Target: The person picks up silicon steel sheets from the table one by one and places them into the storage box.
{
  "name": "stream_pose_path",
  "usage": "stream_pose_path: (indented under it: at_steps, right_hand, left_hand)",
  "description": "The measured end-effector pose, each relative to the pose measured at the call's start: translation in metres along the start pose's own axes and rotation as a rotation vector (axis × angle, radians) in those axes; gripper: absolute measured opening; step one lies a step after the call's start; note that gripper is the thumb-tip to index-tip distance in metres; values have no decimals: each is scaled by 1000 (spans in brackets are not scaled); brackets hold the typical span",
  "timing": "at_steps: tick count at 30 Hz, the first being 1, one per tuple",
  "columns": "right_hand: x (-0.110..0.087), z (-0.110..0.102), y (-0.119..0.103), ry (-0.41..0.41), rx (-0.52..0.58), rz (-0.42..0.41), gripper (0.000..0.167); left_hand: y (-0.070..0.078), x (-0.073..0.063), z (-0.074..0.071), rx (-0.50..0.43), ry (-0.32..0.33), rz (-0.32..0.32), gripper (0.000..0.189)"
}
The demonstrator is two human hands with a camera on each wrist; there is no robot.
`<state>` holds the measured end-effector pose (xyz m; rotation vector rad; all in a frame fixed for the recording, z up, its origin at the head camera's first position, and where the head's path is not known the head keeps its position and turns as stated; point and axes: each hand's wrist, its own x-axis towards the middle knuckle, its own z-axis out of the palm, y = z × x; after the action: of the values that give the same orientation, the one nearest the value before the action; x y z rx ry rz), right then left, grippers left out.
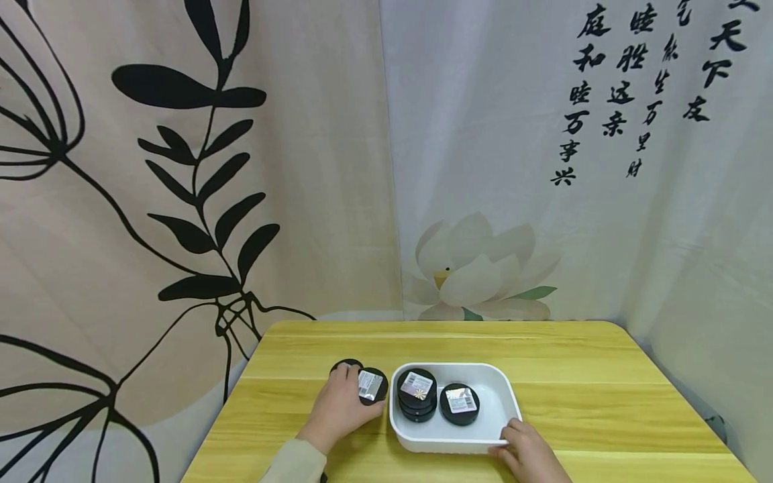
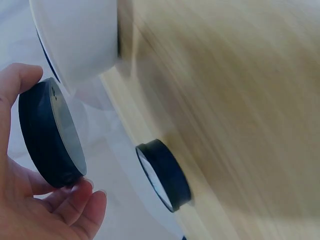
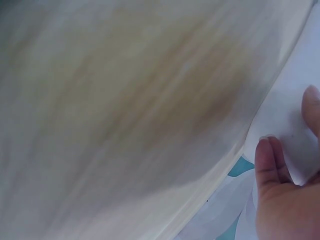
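Observation:
My left hand [image 1: 343, 404] grips a flat round black container [image 1: 372, 386] with a pale printed label, just left of the white tray [image 1: 455, 445]. In the left wrist view, thumb and fingers pinch this container [image 2: 42, 135] by its sides, above the table. Another black container [image 2: 167, 175] sits on the table beyond it, partly hidden by my fingers in the head view. Inside the tray, a stack of black containers [image 1: 417, 392] stands at the left, with a single labelled one [image 1: 460, 404] beside it. My right hand [image 1: 527, 451] holds the tray's front right corner.
The wooden table [image 1: 604, 402] extends on both sides of the tray. A small dark piece [image 1: 323, 477] shows by the left sleeve at the bottom edge. Behind the table hangs a printed curtain [image 1: 338, 168] with plants and writing.

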<state>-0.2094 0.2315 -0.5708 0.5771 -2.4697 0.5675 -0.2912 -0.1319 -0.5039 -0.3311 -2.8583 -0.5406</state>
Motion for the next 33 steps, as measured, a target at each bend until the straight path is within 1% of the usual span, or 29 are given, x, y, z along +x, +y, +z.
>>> stream_pose_path:
  at_steps: [4,9,11,17,20,33]
  right_hand:
    - [0,-1,-1,-19,3,25,31]
    - [-1,-1,-1,-42,11,50,30]
    - [0,-2,-1,-38,13,44,30]
    - [0,-1,0,-14,8,13,33]
    - [0,-1,1,-15,9,6,33]
    - [1,-2,2,-23,14,-6,34]
  left_hand:
    - [6,3,-1,4,-11,7,97]
    - [14,5,-3,13,0,37,96]
    - [17,6,-3,15,-1,46,95]
    - [24,7,-5,5,-53,35,99]
    - [27,8,-6,3,-67,36,100]
    - [43,11,-11,10,-58,87,99]
